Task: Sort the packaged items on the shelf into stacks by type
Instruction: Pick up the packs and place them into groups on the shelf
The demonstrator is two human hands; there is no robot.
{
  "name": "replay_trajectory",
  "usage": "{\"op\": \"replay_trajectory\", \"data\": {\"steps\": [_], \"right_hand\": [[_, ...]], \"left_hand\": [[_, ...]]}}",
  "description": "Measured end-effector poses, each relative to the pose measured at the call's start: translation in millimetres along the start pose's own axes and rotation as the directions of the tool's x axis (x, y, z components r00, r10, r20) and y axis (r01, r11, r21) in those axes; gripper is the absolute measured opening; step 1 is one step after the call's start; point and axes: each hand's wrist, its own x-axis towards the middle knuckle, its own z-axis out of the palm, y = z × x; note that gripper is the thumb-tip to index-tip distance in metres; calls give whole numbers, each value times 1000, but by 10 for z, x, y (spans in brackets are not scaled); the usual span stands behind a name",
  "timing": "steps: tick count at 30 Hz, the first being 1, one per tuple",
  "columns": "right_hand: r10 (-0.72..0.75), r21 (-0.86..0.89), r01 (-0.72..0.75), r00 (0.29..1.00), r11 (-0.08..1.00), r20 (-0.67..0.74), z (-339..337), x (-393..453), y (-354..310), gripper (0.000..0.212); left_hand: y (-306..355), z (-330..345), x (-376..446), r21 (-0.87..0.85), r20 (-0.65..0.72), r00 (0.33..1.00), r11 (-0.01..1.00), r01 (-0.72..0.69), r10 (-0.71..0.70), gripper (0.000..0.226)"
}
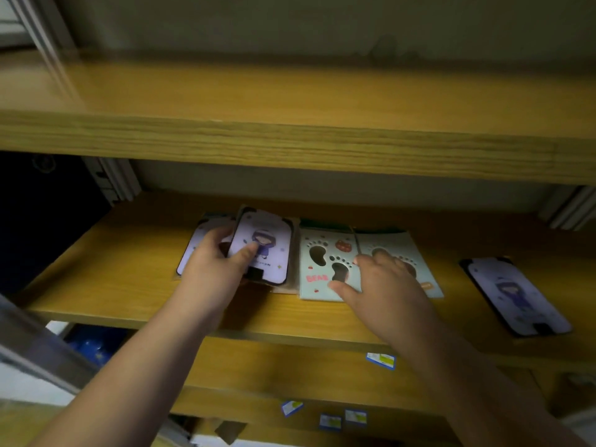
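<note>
A lilac rectangular packet with a black border and a cartoon figure in a purple hood (262, 246) is tilted up off the middle wooden shelf (129, 272), pinched by the left hand (214, 269): the thumb (246, 251) lies across the packet's printed front near the figure, and the other fingers curl behind its left edge. Its lower end, with a dark tab, sits just beside the palm. Under and to the left of it lies a second lilac packet of the same kind (200, 243), flat on the shelf, partly covered by the left hand's fingers. A third lilac packet (516, 298) lies flat, well apart, at the right end of the shelf. That makes three lilac packets in view.

Just right of the held packet lie two pale green flat packets. The nearer one, printed with dark footprints and the pink word BEAR (322, 262), touches or slightly overlaps the second (387, 246). The right hand (383, 282) rests on them with fingers spread and fairly straight, thumb on the BEAR packet, fingertips over the seam and the second packet; it grips nothing. Dark green edges show behind both; whether more packets lie beneath cannot be told.

Above runs another wooden shelf board (290, 140). On the lower board lie four small blue-and-white labels (380, 360).
</note>
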Motion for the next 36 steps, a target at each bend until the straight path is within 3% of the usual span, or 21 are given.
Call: {"op": "replay_trajectory", "data": {"steps": [4,9,13,17,22,24,27,30,36], "right_hand": [[33,-42,-30,996,999,80,-9,40,-145,95],[69,-97,-55,986,994,152,-39,104,-355,106],[118,100,-134,982,986,147,-74,174,-413,106],[186,335,-249,960,909,210,-72,192,-399,112],[150,547,-282,950,789,274,-62,176,-400,115],[116,690,-280,954,668,275,-67,146,-407,104],[131,813,-319,947,488,293,-90,95,-378,52],[145,856,-319,948,407,284,-117,-6,-302,18],[239,955,-286,935,78,261,-329,-252,-33,12]], "left_hand": [[48,-102,-110,-238,52,999,971,27,-15,15],[82,-143,-186,-305,24,999,952,-23,32,16],[38,-149,-199,-339,2,1000,940,20,-21,26],[12,-176,-206,-452,16,997,889,74,-75,33],[35,-199,-200,-679,113,981,709,191,-157,37],[23,-176,-199,-690,119,979,695,203,-167,31],[-7,-140,-170,-680,121,980,706,198,-158,21],[-33,-103,-148,-685,148,975,695,221,-165,35],[7,44,-265,-673,156,977,709,211,-143,38]]}}
